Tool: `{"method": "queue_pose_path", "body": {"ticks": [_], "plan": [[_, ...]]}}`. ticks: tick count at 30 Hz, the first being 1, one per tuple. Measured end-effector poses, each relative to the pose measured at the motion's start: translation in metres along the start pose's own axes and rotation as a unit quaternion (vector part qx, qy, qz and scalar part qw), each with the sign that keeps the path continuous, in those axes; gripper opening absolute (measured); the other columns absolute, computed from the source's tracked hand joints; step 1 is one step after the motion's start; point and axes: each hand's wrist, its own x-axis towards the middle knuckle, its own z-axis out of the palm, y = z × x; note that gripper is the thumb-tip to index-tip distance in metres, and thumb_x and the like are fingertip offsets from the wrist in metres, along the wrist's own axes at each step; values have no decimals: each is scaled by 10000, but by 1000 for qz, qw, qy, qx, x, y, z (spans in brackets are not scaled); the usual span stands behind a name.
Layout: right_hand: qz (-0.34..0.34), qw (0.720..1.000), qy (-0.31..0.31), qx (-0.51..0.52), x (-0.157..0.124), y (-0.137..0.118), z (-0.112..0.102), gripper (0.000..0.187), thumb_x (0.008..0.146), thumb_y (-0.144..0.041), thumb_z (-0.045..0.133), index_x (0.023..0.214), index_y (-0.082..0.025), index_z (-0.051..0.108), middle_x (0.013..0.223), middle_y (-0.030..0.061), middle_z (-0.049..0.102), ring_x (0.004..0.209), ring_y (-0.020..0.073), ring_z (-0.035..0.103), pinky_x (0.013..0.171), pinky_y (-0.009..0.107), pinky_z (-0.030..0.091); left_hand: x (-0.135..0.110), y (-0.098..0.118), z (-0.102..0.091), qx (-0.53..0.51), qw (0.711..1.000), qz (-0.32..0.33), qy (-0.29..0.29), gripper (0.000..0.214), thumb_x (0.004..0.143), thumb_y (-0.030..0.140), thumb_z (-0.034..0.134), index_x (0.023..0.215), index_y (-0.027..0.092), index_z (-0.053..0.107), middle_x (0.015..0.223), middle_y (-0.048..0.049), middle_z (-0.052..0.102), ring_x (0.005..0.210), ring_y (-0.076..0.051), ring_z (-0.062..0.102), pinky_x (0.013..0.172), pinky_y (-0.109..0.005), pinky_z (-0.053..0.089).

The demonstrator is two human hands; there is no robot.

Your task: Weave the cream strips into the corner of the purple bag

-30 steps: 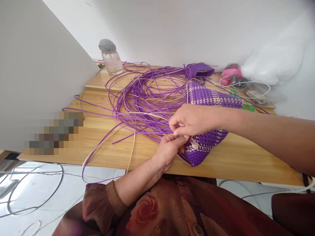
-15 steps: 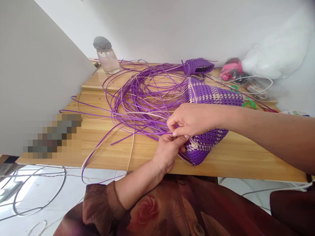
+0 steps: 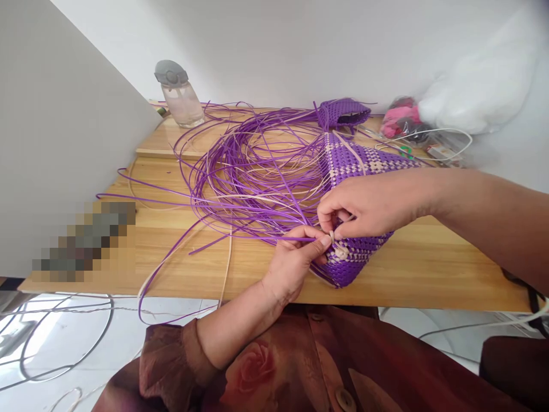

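Note:
A purple and cream woven basket [image 3: 364,257] lies on the table, with long loose plastic strips [image 3: 227,171] fanning out from its left edge. At that edge my left hand [image 3: 291,260] is closed, thumb and forefinger pinching a purple strip against the weave. My right hand [image 3: 369,203] meets it from the right, its fingertips closed on a short cream loop of strip [image 3: 331,236] beside the left thumb. Both hands touch the basket's edge, and part of the weave is hidden under the right hand and forearm.
On the wooden table [image 3: 180,274] stand a water bottle [image 3: 182,97] at the back left and a smaller purple woven piece [image 3: 334,111] at the back. White plastic bags [image 3: 476,97] and a pink bundle [image 3: 401,120] lie at the back right. Loose strips hang over the front edge.
My right hand has moved right, from above the left thumb to the basket's edge. The left hand stays at the edge, its thumb and forefinger now pinching beside the cream loop.

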Motion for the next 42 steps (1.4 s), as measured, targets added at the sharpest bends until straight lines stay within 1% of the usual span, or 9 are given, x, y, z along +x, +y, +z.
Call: {"method": "queue_pose_path", "body": {"ticks": [6,15,23,27,28,30,33,38,42], "plan": [[-2,999,9,42,2,3,8,138,824,-243,622,798,-199,750,610,-15,636,554,124,516,589,287,354,-3,0,2,10,1000,10,11,356,686,415,954,716,166,702,647,18,631,591,-99,546,628,-246,431],[43,993,33,-105,-5,-12,12,173,849,-173,598,796,-192,762,703,18,711,603,145,534,602,331,298,-11,-1,8,61,995,43,69,337,691,402,949,657,183,696,630,25,579,571,-81,443,568,-247,352],[63,992,47,-97,-10,-6,16,141,833,-144,607,735,-198,692,690,17,689,618,162,534,614,345,292,-10,6,-3,14,997,-58,43,462,748,613,846,744,182,679,602,1,585,466,-89,480,405,-224,190],[64,993,50,-84,-10,-3,17,117,805,-135,629,757,-200,714,708,16,700,635,165,552,627,338,307,-24,25,-17,132,966,-196,-102,794,870,886,536,643,146,712,489,-43,526,353,-97,404,379,-273,91],[64,993,47,-85,-10,-3,17,123,809,-139,625,773,-201,724,715,15,703,638,164,558,626,335,311,-27,30,-19,154,970,-156,-107,748,908,841,549,666,154,717,512,-51,563,386,-109,446,385,-266,169],[66,993,40,-93,-10,-5,16,135,824,-151,609,792,-200,731,715,12,699,635,159,562,617,330,315,-28,39,-18,220,973,54,-47,441,938,594,727,817,171,756,750,-71,731,630,-141,624,576,-255,454],[74,990,38,-117,-10,-8,15,147,857,-175,590,776,-184,712,693,15,679,614,147,545,604,327,311,-18,46,-14,397,877,272,5,122,954,295,740,1023,203,785,1052,-68,809,985,-204,705,935,-333,525],[71,988,38,-132,-12,-11,17,177,857,-160,572,787,-191,732,691,11,676,609,145,536,605,328,309,-6,46,-7,599,761,244,-56,204,1028,230,636,998,248,837,980,-31,845,879,-216,694,852,-369,496],[80,986,42,-143,-12,-9,19,178,859,-184,584,773,-200,739,693,17,684,615,156,544,613,335,318,-10,54,1,664,686,289,-59,199,1000,338,719,868,255,842,810,-41,809,892,-264,612,888,-433,453]]}}
